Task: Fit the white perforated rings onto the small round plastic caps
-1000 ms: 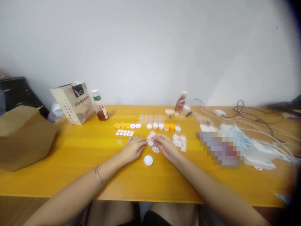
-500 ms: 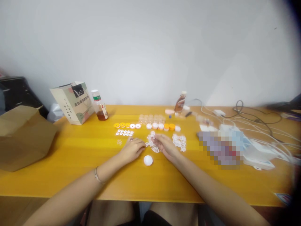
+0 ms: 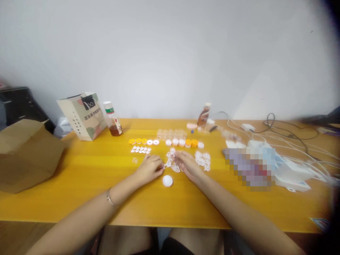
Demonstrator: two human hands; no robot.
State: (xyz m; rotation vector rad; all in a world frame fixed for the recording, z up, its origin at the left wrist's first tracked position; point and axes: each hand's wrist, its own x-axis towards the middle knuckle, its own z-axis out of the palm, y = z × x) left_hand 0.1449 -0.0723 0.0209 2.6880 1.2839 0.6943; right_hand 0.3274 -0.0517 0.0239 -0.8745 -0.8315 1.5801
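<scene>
My left hand (image 3: 151,168) rests low over the table, its fingers curled together at the left edge of a pile of white openwork pieces (image 3: 175,168). Whatever lies between its fingertips is too small and blurred to make out. My right hand (image 3: 189,165) comes in from the other side, with thumb and fingers pinching a white openwork piece (image 3: 172,151) above the pile. Nearer to me, between the forearms, lies a round white lid-like disc (image 3: 167,181). A second pile of white openwork pieces (image 3: 202,161) lies right of my right hand.
Behind the hands run yellow and white round caps (image 3: 144,141), orange and white caps (image 3: 187,143), small white discs (image 3: 140,149) and clear round containers (image 3: 172,134). Two bottles (image 3: 115,128) (image 3: 203,117), a paper bag (image 3: 89,122), a brown bag (image 3: 29,156) and cables (image 3: 294,136) stand or lie farther out.
My left hand's fingertips have shifted slightly at the edge of the pile. My right hand stays in nearly the same place, and the other things have not moved.
</scene>
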